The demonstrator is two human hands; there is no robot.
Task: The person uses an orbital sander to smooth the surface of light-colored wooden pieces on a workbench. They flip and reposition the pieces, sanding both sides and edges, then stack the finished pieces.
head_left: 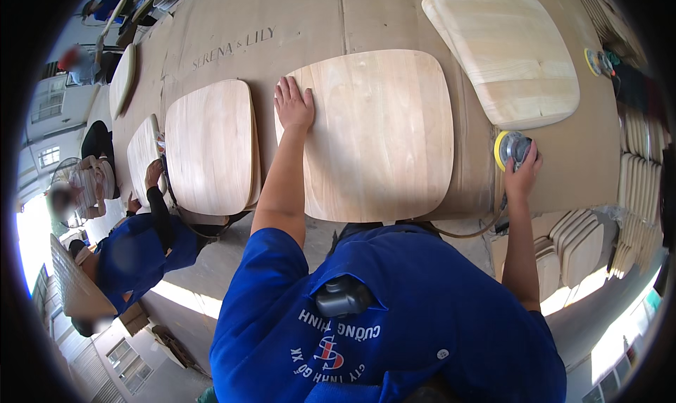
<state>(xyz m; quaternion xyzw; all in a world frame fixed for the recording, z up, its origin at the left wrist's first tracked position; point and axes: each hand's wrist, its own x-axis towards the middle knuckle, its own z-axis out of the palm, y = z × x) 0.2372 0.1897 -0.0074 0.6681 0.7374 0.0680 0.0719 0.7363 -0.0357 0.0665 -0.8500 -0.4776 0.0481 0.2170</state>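
A pale wooden seat panel [384, 132] with rounded corners lies flat on the cardboard-covered table right in front of me. My left hand [294, 107] rests on its left edge near the far corner, palm down with fingers stretched out. To the right of the panel, my right hand [522, 172] is wrapped round a round sander [512, 149] with a yellow pad and dark body. The sander is tipped on its side, its pad facing the panel but apart from it. A hose [468, 234] runs from near my right wrist along the table's near edge.
Stacked seat panels [521, 58] lie at the far right and another stack [211, 146] at the left. A second sander [598, 62] is at the right edge. More panels [641, 185] stand beyond the table [282, 9]. A co-worker in blue [144, 252] works at the left.
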